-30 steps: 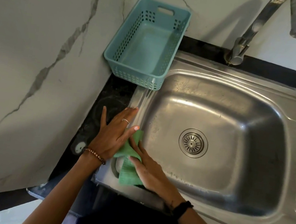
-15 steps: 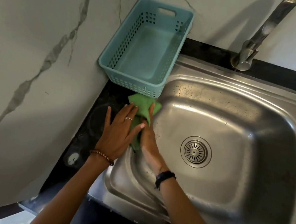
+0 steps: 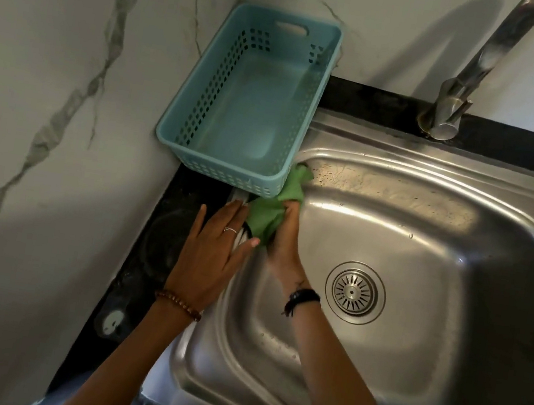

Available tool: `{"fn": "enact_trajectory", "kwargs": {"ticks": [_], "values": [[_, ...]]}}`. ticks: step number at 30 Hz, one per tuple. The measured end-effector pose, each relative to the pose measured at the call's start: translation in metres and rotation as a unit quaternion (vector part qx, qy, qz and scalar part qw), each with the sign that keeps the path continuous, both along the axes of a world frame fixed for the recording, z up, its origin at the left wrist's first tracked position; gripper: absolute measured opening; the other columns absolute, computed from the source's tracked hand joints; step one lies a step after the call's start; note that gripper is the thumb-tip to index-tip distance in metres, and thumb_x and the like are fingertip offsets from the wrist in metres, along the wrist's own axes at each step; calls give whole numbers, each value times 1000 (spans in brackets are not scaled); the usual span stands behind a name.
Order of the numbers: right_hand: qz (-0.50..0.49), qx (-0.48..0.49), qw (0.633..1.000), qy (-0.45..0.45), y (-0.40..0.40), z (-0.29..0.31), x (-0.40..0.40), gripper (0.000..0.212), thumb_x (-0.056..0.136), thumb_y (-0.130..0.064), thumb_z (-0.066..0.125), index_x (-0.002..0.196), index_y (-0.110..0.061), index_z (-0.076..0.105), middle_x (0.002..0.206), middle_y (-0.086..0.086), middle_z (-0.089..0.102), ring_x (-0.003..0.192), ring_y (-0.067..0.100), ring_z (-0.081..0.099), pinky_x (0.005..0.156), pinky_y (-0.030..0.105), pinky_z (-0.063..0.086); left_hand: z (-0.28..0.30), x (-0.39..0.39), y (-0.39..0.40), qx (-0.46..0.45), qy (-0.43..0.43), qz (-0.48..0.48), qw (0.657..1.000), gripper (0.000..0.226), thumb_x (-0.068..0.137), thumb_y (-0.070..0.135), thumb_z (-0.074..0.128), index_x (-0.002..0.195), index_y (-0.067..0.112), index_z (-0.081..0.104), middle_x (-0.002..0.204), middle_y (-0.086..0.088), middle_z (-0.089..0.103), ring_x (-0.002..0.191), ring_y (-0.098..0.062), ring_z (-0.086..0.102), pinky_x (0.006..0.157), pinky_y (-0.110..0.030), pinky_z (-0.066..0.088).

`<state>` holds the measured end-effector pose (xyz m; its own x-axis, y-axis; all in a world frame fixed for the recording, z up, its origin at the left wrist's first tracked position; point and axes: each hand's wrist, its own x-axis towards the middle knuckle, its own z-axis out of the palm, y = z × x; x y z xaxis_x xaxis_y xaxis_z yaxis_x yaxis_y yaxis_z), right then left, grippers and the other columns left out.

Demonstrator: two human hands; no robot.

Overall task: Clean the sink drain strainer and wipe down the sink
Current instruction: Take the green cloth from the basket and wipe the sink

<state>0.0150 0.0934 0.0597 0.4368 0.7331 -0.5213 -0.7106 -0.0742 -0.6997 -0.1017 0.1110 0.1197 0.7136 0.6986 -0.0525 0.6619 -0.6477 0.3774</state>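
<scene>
Head view: basket (image 3: 180, 127) (teal) blocks cloth (image 3: 268, 216) at sink (image 3: 432, 199) rim.

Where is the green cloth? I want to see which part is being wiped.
The green cloth is at the sink's far-left corner, beside the blue basket, held by the right hand.

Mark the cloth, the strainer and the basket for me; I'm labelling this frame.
cloth (image 3: 265, 217): head view, on the bunched green middle beside the right hand.
strainer (image 3: 354, 292): head view, on its slotted centre in the sink floor.
basket (image 3: 224, 180): head view, on its near perforated wall.
</scene>
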Motion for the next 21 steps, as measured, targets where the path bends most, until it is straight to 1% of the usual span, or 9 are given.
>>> {"fn": "enact_trajectory", "kwargs": {"ticks": [2,3,7,9,13,15,18,19,21], "values": [[-23,15,1000,-13,15,3,13,49,102,-34,18,138,-10,41,137,13,52,124,25,50,106,36,40,-2,0,-2,1,2,4,1000,74,88,61,12,143,12,28,152,-4,29,141,-12,22,114,-28,-9],[-31,22,999,-18,20,2,16,50,102,-34,16,140,-9,37,142,14,46,129,26,45,109,36,37,-3,0,-3,6,5,5,1000,79,86,63,8,143,12,28,152,-4,29,141,-12,22,115,-30,-8],[-60,25,998,-27,34,0,25,49,103,-27,15,146,-7,26,148,17,37,135,28,38,111,33,34,-5,0,-6,31,25,10,999,86,85,64,-5,142,11,32,150,-5,33,140,-15,27,115,-37,-2],[-80,7,996,-49,38,1,36,49,103,-27,18,149,-8,17,152,17,31,137,28,35,117,39,27,-5,1,-8,37,40,13,998,87,85,64,-6,141,10,33,150,-6,34,140,-16,28,115,-38,-4],[-190,-25,976,-106,26,11,67,59,103,-28,22,149,-23,-15,160,8,-2,146,25,16,119,44,19,-2,4,-14,45,50,9,998,87,85,63,-4,140,8,35,148,-8,36,139,-18,30,114,-33,-10],[-275,-54,954,-109,11,18,95,61,104,-28,21,146,-22,-22,160,10,-4,145,28,15,119,45,17,1,4,-14,36,39,-3,999,82,86,61,0,141,10,33,149,-7,35,140,-18,29,114,-32,-9],[-374,-74,919,-99,-21,38,134,66,103,-33,23,144,-18,-27,159,13,5,142,30,23,115,40,21,3,5,-17,27,-7,-31,999,59,95,47,26,140,10,33,148,-8,35,139,-20,30,115,-31,-5],[-380,-74,914,-124,-31,41,140,68,102,-35,24,145,-17,-26,159,13,6,142,30,24,115,40,22,1,8,-20,14,-34,-38,999,53,96,38,35,140,9,31,148,-10,35,140,-21,28,116,-32,-1],[-325,-110,903,-257,-46,42,135,74,95,-41,28,147,-15,-18,159,13,2,143,29,20,118,41,18,-1,21,-27,-49,-89,-48,994,54,94,25,43,142,12,22,151,-8,27,141,-19,21,118,-33,8]]}}
